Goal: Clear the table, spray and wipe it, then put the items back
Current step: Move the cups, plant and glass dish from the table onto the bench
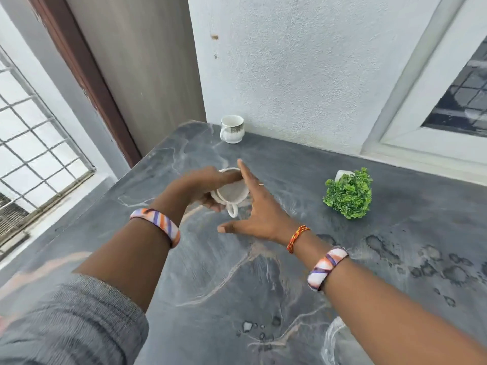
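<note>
the left hand [208, 185] is curled round a white cup [232, 193], gripping its body from the far side and underneath, over the middle of the dark grey counter [263, 299]. whether the cup's base touches the surface or is held just above it cannot be told. its handle points toward the person, free of either hand. the right hand [259, 212] is spread flat with straight fingers just beside the cup on its right, holding nothing.

the cup looks like glazed ceramic: stiff, light enough for one hand, smooth and likely slippery, more so since wet patches show on the counter. it would chip or crack if knocked on the stone. the firmest hold is probably round the body as now, or through the handle loop.

a second cup [232, 129] stands at the back by the wall, and a small green plant [349, 193] sits to the right, well apart from the hands.
</note>
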